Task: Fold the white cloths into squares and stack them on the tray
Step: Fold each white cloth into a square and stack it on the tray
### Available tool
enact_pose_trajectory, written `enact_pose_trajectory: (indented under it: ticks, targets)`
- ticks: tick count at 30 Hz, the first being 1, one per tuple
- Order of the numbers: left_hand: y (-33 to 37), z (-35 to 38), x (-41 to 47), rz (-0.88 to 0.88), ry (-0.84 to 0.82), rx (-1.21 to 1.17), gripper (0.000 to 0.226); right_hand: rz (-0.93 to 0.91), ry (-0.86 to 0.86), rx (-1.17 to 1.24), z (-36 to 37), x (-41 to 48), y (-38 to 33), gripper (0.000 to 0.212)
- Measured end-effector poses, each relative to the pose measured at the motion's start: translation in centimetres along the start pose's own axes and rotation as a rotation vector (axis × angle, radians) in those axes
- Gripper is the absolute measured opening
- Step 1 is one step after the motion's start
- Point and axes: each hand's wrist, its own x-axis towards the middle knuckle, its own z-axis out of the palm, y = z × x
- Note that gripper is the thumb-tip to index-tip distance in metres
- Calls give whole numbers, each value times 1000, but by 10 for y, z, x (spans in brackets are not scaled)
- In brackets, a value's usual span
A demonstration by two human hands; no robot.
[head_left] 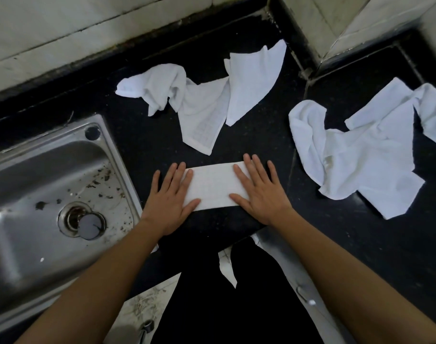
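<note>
As two hands (171, 198) (260, 192) press one folded cloth (213, 188), two heaps (202, 100) (360, 150) lie nearby.

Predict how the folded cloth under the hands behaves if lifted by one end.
The folded cloth probably droops limply; the unfolded cloths lie softly crumpled. Its fold likely falls open: only the left hand and right hand flatten it.
</note>
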Motion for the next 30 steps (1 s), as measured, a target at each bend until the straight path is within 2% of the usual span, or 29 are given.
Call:
enact_pose_trajectory:
  ticks: [6,11,14,16,18,20,24,27,30]
  targets:
    - [35,12,-29,-164,18,-77,76,-196,-22,-95,-10,13,28,79]
    - [40,12,-33,-175,-31,-105,78,-195,-53,-56,-18,13,24,84]
    - [35,0,-33,-129,22,-96,81,40,32,169,-22,-5,15,83]
    - [32,-19,-20,-81,89,-133,75,276,146,361,-21,-20,11,70]
    - [34,-38,9,36,158,-149,67,444,236,473,-21,-32,12,54]
    - [43,-54,46,198,141,-131,59,555,206,596,-23,-42,13,44]
    - [75,-74,112,468,80,-46,59,610,202,652,-23,-50,8,41]
    - [94,-87,140,549,11,171,69,647,175,642,-25,-46,5,32]
    - [99,-93,152,604,-8,300,67,687,162,649,-28,-45,6,22]
